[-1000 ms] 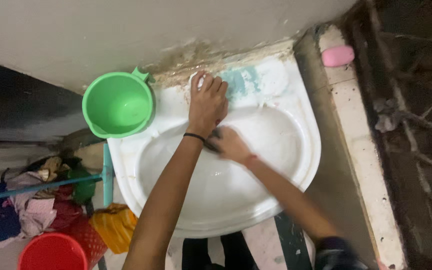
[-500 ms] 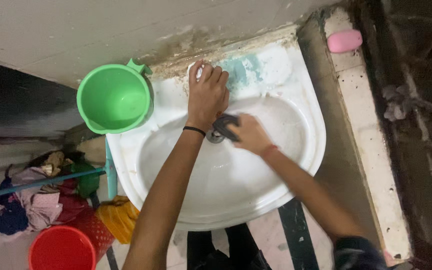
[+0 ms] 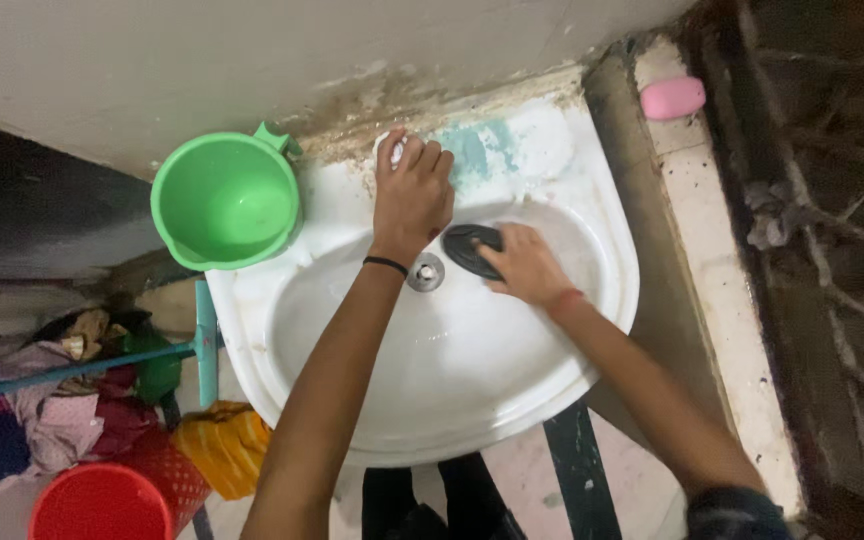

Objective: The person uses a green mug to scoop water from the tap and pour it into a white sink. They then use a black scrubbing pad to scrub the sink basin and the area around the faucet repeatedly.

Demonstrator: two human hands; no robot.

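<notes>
From the head camera I look straight down on a white basin (image 3: 512,400). My left hand (image 3: 412,200) rests on its back rim, fingers (image 3: 430,158) curled together over a small white fitting (image 3: 395,150) there; I cannot tell what the fitting is. My right hand (image 3: 524,265) lies inside the basin, fingers pressed on a dark oval scrubbing pad (image 3: 470,245) against the inner wall, just beside the metal drain (image 3: 426,272). A green bucket (image 3: 224,200) sits at the basin's rear left corner. A pink soap bar (image 3: 673,98) lies on the ledge (image 3: 722,280) to the basin's right. Left of the basin, lower down, are heaped clothes (image 3: 42,410) and a red tub (image 3: 97,505).
</notes>
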